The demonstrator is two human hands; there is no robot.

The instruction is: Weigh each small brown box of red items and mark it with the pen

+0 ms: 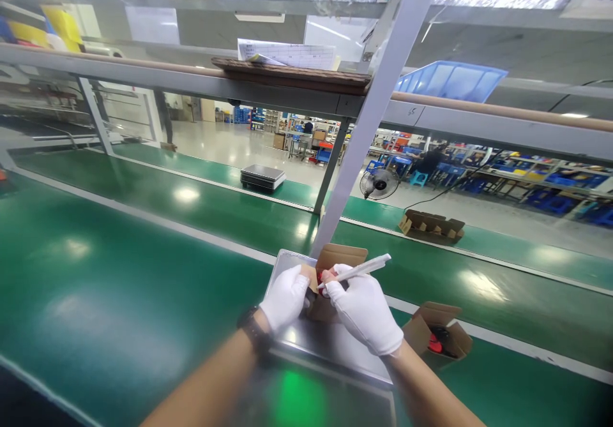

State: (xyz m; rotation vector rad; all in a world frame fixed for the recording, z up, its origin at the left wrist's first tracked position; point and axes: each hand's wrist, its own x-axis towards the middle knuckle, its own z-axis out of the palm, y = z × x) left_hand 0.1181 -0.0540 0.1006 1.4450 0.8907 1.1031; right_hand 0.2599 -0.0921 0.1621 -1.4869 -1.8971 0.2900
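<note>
The white pen point(364, 269) is held over the open carton point(341, 256) in the middle near part of the scene. It should handle as light, stiff and a little slippery against glove fabric, and is best taken by the barrel, just behind the tip. The carton is likely light too, its card easily bent, so it should be steadied by a wall rather than squeezed. The tip of the pen is pointed left and downward, and its long axis is run from there to the right and slightly far, with the back end raised.

The pen is pinched in the closed fingers of the gloved right hand point(368, 315). The gloved left hand point(286, 299) is curled, with a brown flap point(312, 276) gripped at its fingertips, as far as can be told through the blur. Beneath, a metal plate point(345, 349) is seen. To the right, a second carton point(417, 334) is left open, with red and black contents point(435, 343) showing.
</note>
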